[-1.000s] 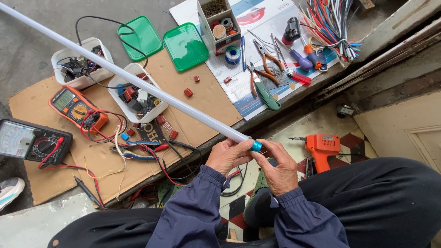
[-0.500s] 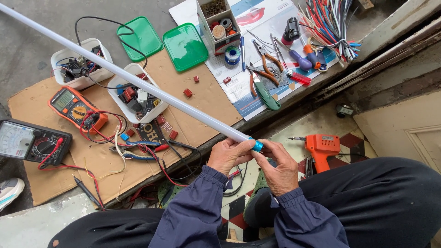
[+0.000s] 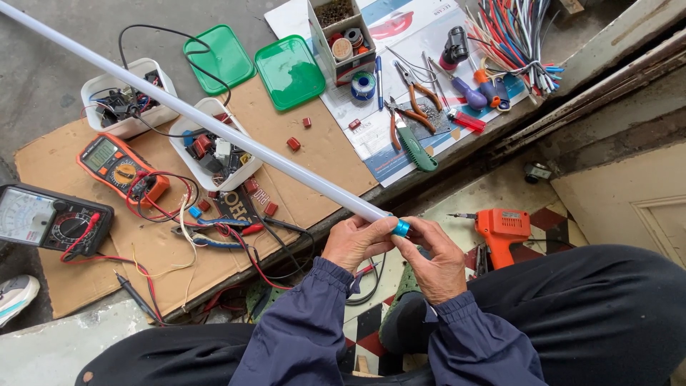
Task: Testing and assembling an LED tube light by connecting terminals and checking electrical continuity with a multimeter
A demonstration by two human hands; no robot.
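Note:
A long white tube lamp [image 3: 214,123] runs from the top left corner down to my lap. Its near end carries a blue cap [image 3: 401,228]. My left hand [image 3: 356,241] wraps the tube just behind the cap. My right hand [image 3: 432,259] pinches the blue cap with thumb and fingertips. Both hands sit above my dark trousers, in front of the cardboard sheet [image 3: 143,250].
On the cardboard lie an orange multimeter [image 3: 118,166], a black analog meter [image 3: 46,219], two white tubs of parts [image 3: 214,146], red and black leads. Green lids [image 3: 289,71], pliers [image 3: 411,136], screwdrivers and a wire bundle [image 3: 518,43] lie beyond. An orange solder gun [image 3: 500,229] rests right of my hands.
My hands have shifted only slightly on the tube's end; the tube stays in the same line.

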